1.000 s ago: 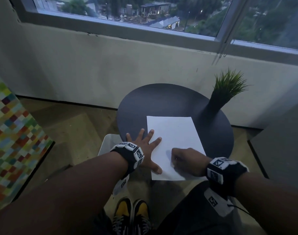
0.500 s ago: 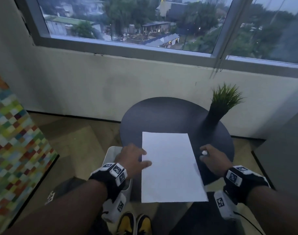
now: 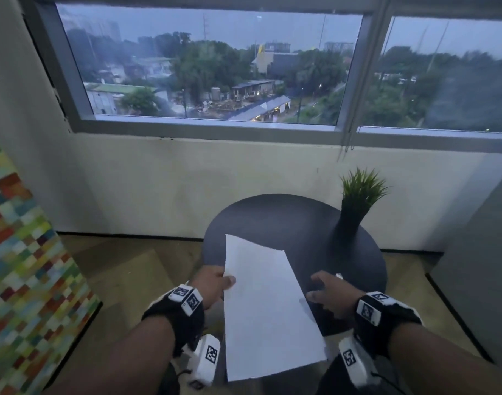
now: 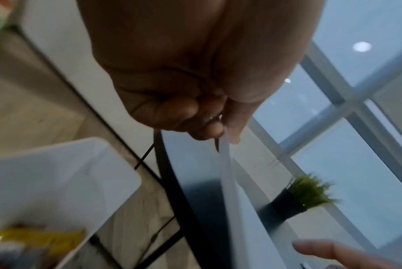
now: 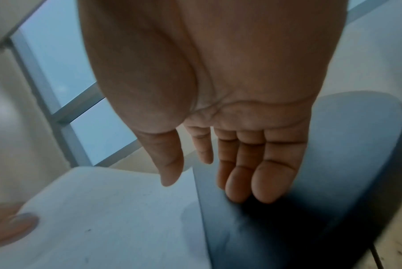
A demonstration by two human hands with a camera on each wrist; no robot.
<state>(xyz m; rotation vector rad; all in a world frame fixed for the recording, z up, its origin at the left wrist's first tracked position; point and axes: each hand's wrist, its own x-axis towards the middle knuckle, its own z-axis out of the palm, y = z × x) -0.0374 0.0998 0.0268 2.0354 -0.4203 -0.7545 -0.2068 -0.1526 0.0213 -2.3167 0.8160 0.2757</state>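
Left hand (image 3: 212,286): thumb and fingers pinched on the left edge of the paper (image 3: 266,309), a thin, smooth, white rectangular sheet held above the near side of the round dark table (image 3: 286,220). Its long axis runs from the person toward the window (image 3: 215,81), with the far left corner highest. Right hand (image 3: 332,295): fingers loosely spread, empty, just beside the sheet's right edge.

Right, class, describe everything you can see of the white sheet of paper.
The plain white rectangular sheet of paper looks thin and blank. It lies lengthwise over the round dark table, its near end overhanging the near rim. The left hand pinches its left edge, thumb on top, holding that side raised so the sheet bows. The open right hand is at its right edge; whether it touches cannot be told.
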